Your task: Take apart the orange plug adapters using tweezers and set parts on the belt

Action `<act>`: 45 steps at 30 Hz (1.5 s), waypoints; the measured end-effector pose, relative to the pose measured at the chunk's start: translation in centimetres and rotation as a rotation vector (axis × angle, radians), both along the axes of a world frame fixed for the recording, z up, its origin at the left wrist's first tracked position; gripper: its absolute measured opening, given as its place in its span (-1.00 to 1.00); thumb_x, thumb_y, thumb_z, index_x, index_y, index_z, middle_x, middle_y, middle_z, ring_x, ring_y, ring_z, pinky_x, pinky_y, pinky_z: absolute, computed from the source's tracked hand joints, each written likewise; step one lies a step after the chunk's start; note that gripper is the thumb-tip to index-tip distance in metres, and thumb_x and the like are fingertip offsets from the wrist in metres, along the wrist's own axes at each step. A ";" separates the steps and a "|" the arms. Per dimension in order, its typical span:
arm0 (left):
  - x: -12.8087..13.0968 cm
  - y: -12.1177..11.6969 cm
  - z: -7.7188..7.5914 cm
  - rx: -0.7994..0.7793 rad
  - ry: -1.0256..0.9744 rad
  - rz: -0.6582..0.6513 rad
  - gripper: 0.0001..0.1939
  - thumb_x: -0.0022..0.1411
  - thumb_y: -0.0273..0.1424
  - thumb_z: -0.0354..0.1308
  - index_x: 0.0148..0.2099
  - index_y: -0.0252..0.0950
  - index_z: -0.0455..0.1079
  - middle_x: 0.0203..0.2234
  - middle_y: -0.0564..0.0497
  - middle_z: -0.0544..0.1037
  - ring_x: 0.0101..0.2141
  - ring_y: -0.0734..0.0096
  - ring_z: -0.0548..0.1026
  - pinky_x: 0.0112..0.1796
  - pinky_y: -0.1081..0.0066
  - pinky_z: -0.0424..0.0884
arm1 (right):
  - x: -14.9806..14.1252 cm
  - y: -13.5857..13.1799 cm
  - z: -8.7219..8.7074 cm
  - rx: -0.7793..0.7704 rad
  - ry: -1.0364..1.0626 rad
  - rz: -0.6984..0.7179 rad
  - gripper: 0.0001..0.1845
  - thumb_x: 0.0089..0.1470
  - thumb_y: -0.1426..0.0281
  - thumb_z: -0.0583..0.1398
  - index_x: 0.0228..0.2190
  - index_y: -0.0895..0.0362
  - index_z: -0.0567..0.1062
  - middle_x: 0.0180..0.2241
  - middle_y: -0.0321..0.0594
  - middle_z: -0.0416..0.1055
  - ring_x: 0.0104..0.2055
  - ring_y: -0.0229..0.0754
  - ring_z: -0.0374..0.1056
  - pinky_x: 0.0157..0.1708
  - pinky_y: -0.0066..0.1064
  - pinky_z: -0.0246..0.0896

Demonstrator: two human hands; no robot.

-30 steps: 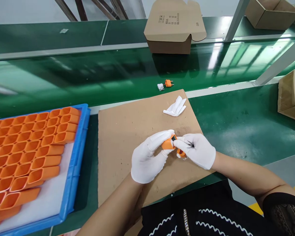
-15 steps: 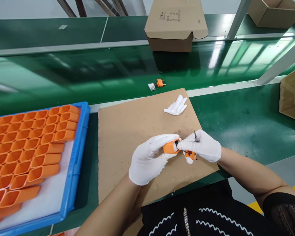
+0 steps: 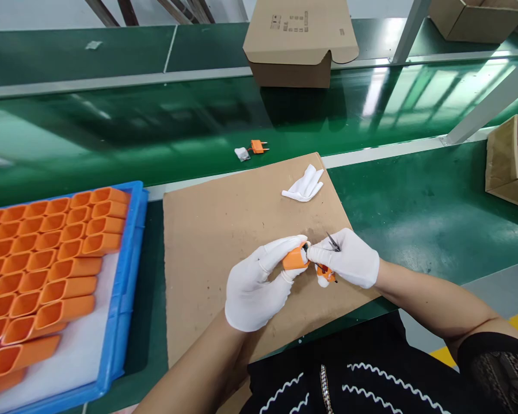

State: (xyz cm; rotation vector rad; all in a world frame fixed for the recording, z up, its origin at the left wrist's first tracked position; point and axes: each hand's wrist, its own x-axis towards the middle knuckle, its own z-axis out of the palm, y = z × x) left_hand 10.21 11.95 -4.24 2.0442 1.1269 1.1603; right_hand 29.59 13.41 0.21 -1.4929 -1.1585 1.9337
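My left hand (image 3: 252, 287), in a white glove, is closed around an orange plastic housing (image 3: 293, 260) above the cardboard sheet. The housing's open end faces right, with something white and dark in its mouth. My gloved right hand (image 3: 354, 260) pinches at that opening; its fingertips hide what they grip there. A pair of pointed metal tweezers (image 3: 333, 242) is held in this same hand, tips sticking up past the knuckles. Below the right fingers shows a small orange plug piece (image 3: 325, 271) with a dark wire and a white bit beside it.
A blue tray (image 3: 112, 339) of orange housings stands at the left. On the cardboard sheet (image 3: 207, 230) lies a white glove (image 3: 305, 184). Behind it are an orange two-pin plug (image 3: 258, 146) and a white wrapped piece (image 3: 242, 153). Cardboard boxes (image 3: 300, 34) stand at the back and right.
The view has shifted slightly, so the bench things sit further left. Both hands keep nearly the same hold, with the right fingers still at the housing's mouth.
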 end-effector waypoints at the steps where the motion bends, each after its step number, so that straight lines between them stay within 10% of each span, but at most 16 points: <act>1: 0.1 -0.1 0.0 0.020 0.031 0.026 -0.53 0.25 -0.54 0.29 0.15 -0.01 0.48 -0.04 0.08 0.66 -0.13 0.37 0.64 -0.02 0.42 0.53 | -0.1 0.0 -0.1 0.014 0.001 -0.003 -0.58 0.08 0.29 0.25 -0.73 0.15 0.41 -0.75 -0.30 0.36 -0.70 -0.37 0.19 -0.62 -0.50 0.11; 13: -0.3 0.5 0.6 -0.159 -0.177 -0.111 -0.60 0.27 -0.49 0.27 0.12 -0.04 0.50 -0.02 0.04 0.64 -0.11 0.29 0.65 -0.09 0.36 0.60 | 0.6 0.6 1.0 -0.052 0.058 0.032 -0.61 -0.01 0.27 0.35 -0.71 0.18 0.44 -0.74 -0.30 0.37 -0.67 -0.38 0.19 -0.62 -0.52 0.07; 25: 0.6 0.3 0.0 0.114 0.233 0.042 -0.61 0.30 -0.51 0.16 0.15 -0.15 0.45 -0.04 0.00 0.66 -0.11 0.30 0.65 -0.08 0.39 0.56 | -0.6 -1.2 -1.4 0.311 -0.247 0.024 -0.75 0.01 0.45 0.17 -0.65 0.11 0.30 -0.66 -0.43 0.21 -0.55 -0.33 0.22 -0.46 -0.48 0.09; 30: -0.2 0.9 -0.6 -0.083 0.202 0.101 -0.64 0.25 -0.43 0.19 0.10 -0.13 0.50 -0.02 -0.02 0.64 -0.06 0.20 0.62 -0.01 0.25 0.54 | 0.4 0.0 -0.3 0.493 -0.481 0.165 -0.72 -0.04 0.48 0.19 -0.71 0.12 0.34 -0.66 -0.37 0.29 -0.54 -0.32 0.19 -0.47 -0.44 0.00; 37: -0.2 2.2 1.0 -0.741 -0.372 0.000 -0.54 0.14 -0.16 0.37 0.05 -0.25 0.50 -0.11 -0.17 0.66 -0.16 0.09 0.63 -0.17 0.17 0.58 | 1.2 1.4 -0.6 0.177 0.011 -0.064 -0.52 -0.03 -0.02 0.29 -0.55 0.18 0.52 -0.65 -0.25 0.44 -0.63 -0.33 0.21 -0.56 -0.44 0.15; 45: 0.7 1.5 0.7 -0.742 -0.560 0.090 -0.51 0.02 -0.20 0.48 -0.03 -0.27 0.50 -0.19 -0.12 0.66 -0.32 0.28 0.61 -0.37 0.31 0.57 | 0.5 0.1 -1.0 0.542 -0.294 0.020 -0.53 0.18 0.00 0.20 -0.29 0.16 0.65 -0.40 -0.14 0.61 -0.44 -0.20 0.45 -0.34 -0.33 0.39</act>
